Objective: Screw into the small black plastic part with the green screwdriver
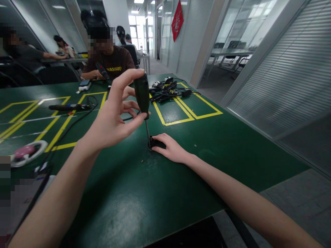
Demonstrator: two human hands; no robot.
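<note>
My left hand (113, 110) grips a screwdriver (142, 94) with a thick dark handle. One finger rests on top of the handle and the thumb presses near its lower end. The thin metal shaft points down, almost upright, and its tip reaches a small black part (150, 148) on the table. On the right side of that part, my right hand (169, 147) pinches it between thumb and fingers. What exactly the part is, and the spot under the tip, are too small and partly covered to tell. A tiny bit (142, 161) lies on the table nearby.
Yellow tape marks boxes on the green table (207, 137). Black cabled parts (168, 89) are heaped at the back right. A corded dark tool (68, 107) and a white ring with a pink piece (26, 151) lie left. Across the table sits a person (111, 58) holding a tool.
</note>
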